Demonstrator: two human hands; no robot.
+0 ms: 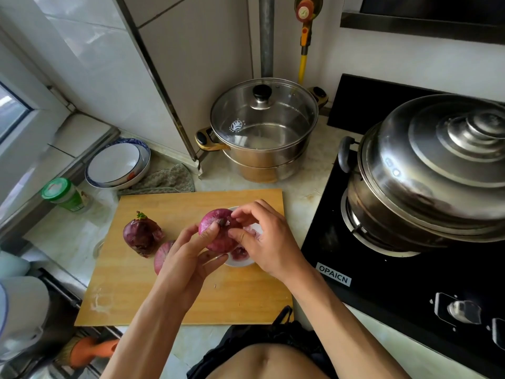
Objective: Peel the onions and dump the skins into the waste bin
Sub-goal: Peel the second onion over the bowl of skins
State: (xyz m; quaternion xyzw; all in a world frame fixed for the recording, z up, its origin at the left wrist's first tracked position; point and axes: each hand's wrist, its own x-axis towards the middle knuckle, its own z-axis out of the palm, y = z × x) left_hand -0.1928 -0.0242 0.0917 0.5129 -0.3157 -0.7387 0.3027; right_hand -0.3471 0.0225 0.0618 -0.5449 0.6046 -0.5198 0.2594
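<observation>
A: Kitchen counter, head view. We take the board as landmark. Above its right half we hold the onion: left hand cups it from below, fingers curled round it, thumb on top by the root end. Right hand works at the same end, thumb and forefinger closed in a pinch, seemingly on a flap of skin, though we cannot tell how much they have caught.

B: And the rest?

A: A dark, sprouting onion stands on the board's left half; a paler one, mostly hidden by our left wrist, lies just beside it. A white dish with purple skins sits on the board directly beneath the held onion. Behind the board stands a pot; to its right, the stove. No bin is in view.

B: What might fail?

A: We judge the skin may tear short if pulled from a thin pinch. Scraps could miss the dish and scatter on the board. The slick peeled surface may also slip from the cupped hand.
</observation>
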